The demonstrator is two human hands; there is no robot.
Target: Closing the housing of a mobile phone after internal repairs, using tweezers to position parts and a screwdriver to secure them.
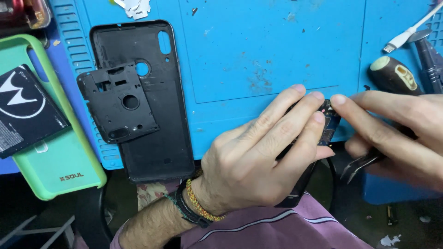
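A small dark circuit board with a blue edge (328, 123) sits pinched between both hands at the near edge of the bench, just over the front lip of the blue silicone work mat (277, 50). The left hand (258, 157) lies over it from the left, its fingers (295, 108) stretched flat across the board and grasping it, with the dark body of a phone (300, 184) showing below the palm. The right hand (397, 133) comes in from the right, its index fingertip pressing the board's top corner, while its other fingers are clenched around a pair of metal tweezers (362, 165) whose tips point down and to the left. Braided wristbands (196, 207) circle the left wrist above a purple sleeve.

Further left on the mat lies a black plastic phone back cover (161, 133), inner side up, with a smaller black plastic inner frame (117, 101) resting on it. At the far left a green phone case (60, 170) carries a black flat battery (23, 110). At the upper right lie a white cable plug (401, 39) and a screwdriver with a dark and cream handle (392, 76).
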